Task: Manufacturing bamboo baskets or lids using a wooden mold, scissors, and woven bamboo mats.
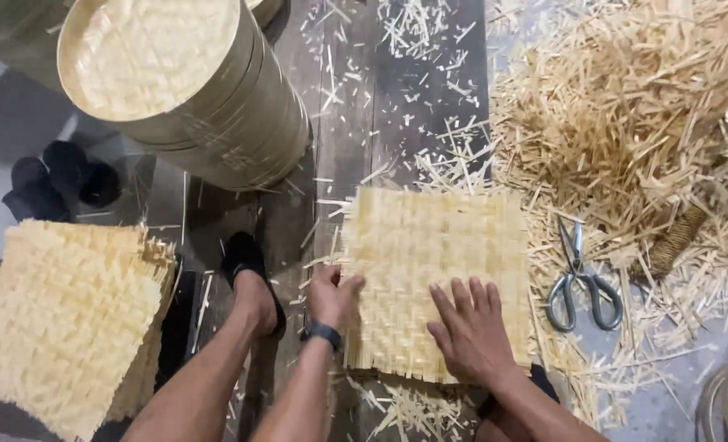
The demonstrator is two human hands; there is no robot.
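A stack of square woven mats (65,319) lies leftmost. Your left hand (333,296) pinches the flat woven bamboo mat's (433,262) frayed edge at centre; your right hand (472,331) presses it, fingers spread. Steel scissors (581,282) rest among splinters rightward.

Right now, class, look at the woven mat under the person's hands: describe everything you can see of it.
The woven mat is a roughly square, pale yellow sheet of flat strips, seemingly bamboo, interlaced in a herringbone-like pattern. Its edges are untrimmed, with loose strip ends sticking out on all sides. It lies flat on dark wooden boards strewn with offcuts. The left hand grips its left edge, fingers curled on top; the right hand presses flat on its lower part, fingers spread. Scissors lie just to its right, apart from it.
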